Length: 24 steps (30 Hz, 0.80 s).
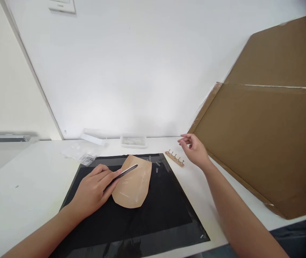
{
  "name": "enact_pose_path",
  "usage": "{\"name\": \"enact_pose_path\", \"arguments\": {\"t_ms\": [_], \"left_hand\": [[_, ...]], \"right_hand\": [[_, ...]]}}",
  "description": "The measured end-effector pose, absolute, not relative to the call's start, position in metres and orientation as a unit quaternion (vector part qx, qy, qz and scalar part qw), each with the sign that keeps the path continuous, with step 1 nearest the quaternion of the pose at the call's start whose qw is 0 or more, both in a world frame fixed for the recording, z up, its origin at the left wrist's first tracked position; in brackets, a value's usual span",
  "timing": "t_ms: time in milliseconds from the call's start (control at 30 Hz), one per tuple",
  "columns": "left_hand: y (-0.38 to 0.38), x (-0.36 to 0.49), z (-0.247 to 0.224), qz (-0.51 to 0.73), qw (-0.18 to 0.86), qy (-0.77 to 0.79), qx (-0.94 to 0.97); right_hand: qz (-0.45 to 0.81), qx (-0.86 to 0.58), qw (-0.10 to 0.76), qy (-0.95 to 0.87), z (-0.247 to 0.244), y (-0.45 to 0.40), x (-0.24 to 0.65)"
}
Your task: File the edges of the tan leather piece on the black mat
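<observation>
Head view, contents of the worktop:

Left hand (95, 188), one, above the left half of the mat; back of the hand uppermost, fingers closed on the stick

Stick (127, 171), slim, dark with a white edge; held by one end, the free end pointing right over the paper; contact between the two cannot be told

Paper (132, 199), tan, rounded at the near side; on the mat, partly behind the left hand; clear slivers (125, 182) and pale marks on its face

Right hand (193, 148), one, raised beyond the mat's far right corner; fingers loosely bent and released, the rack being the nearest thing

Rack (174, 158), wooden strip with a row of upright metal pegs; on the table, just beside the mat's right edge, set aslant

Mat (169, 215), black, with glossy borders; more clear bits (157, 170) near its far right corner, another at the near right corner

Tray (133, 146), shallow, translucent, by the wall (142, 71); contents too small to identify

Plastic wrap (73, 150), crumpled, beyond the mat's far left corner

Table (21, 186), white

Cardboard (271, 143), brown, large, standing at right
</observation>
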<state>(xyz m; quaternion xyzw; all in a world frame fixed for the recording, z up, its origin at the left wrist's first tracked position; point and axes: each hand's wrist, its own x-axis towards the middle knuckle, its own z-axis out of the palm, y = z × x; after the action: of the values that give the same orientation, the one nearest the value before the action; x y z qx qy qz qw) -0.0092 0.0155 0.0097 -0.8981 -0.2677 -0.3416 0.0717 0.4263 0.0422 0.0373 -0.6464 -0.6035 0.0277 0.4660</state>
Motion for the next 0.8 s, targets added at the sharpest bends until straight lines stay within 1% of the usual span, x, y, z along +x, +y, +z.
{"name": "enact_pose_path", "arguments": {"t_ms": [67,167,267,333,433,600,700,800], "left_hand": [[0.017,-0.01,0.008,-0.341,0.075,-0.267,-0.898],[0.021,-0.012,0.003,-0.34,0.085,-0.267,-0.898],[0.022,-0.011,0.003,-0.342,0.095,-0.262,-0.897],[0.02,-0.011,0.006,-0.354,0.102,-0.259,-0.893],[0.012,-0.011,0.015,-0.39,0.105,-0.235,-0.884],[-0.007,-0.008,0.026,-0.423,0.086,-0.145,-0.89],[-0.019,0.001,0.027,-0.391,0.052,-0.085,-0.915],[-0.028,0.011,0.027,-0.353,0.024,-0.066,-0.933]], "right_hand": [[0.044,-0.674,0.415,-0.61,0.025,0.037,0.45],[0.092,-0.704,0.367,-0.601,0.005,0.028,0.473],[0.136,-0.721,0.283,-0.617,-0.009,0.025,0.48],[0.151,-0.727,0.25,-0.621,-0.013,0.026,0.48],[0.152,-0.728,0.237,-0.625,-0.017,0.029,0.478],[0.126,-0.727,0.25,-0.627,-0.023,0.036,0.473],[0.115,-0.732,0.26,-0.619,-0.024,0.038,0.473],[0.112,-0.733,0.273,-0.613,-0.023,0.037,0.474]]}}
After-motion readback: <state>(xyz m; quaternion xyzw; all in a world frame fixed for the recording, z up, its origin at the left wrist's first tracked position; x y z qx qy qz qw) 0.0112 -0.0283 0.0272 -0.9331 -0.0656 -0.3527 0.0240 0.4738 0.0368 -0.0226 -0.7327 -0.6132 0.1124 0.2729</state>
